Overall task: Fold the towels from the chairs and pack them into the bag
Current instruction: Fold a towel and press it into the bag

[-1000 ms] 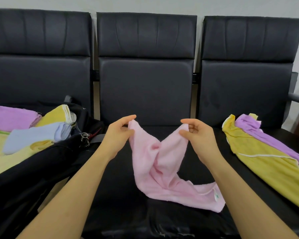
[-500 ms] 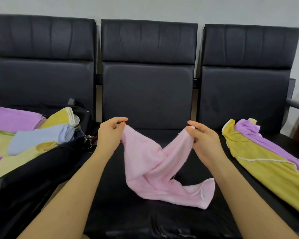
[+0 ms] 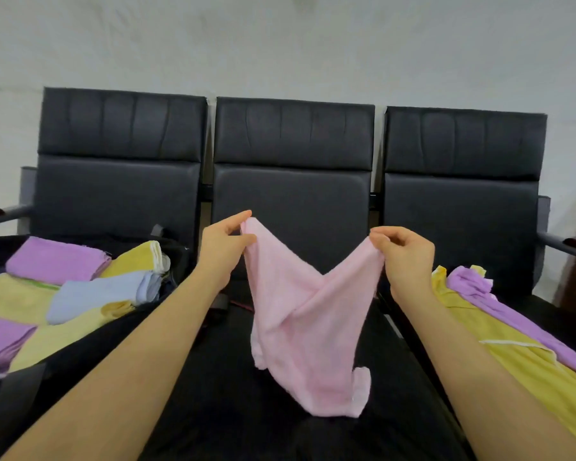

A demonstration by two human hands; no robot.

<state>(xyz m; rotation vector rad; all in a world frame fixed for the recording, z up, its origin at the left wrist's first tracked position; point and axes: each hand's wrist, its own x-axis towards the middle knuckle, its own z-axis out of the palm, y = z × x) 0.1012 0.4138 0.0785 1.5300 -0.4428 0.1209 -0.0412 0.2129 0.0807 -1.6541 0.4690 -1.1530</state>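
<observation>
From the head camera, the left hand [image 3: 222, 247] pinches one top corner of the pink towel [image 3: 308, 314] between thumb and fingers, and the right hand [image 3: 404, 252] pinches the other corner the same way, so both are closed on cloth and carry nothing else. The towel hangs between them above the middle chair seat [image 3: 220, 394], sagging in a deep V with a twist near its centre. Compared with a second ago, the hands have risen and moved further apart, and the lower end that lay spread on the seat has been drawn up, so that only the bottom edge is near the seat; whether it touches cannot be told. That suggests the towel is being lifted and shaken straight before the first fold, and the twist probably needs clearing first. On the left chair the black bag [image 3: 80, 357] lies open with folded purple, yellow and blue towels [image 3: 100, 292] on it. On the right chair a yellow towel [image 3: 512, 354] and a purple towel [image 3: 499, 301] lie unfolded, so at least two remain.
</observation>
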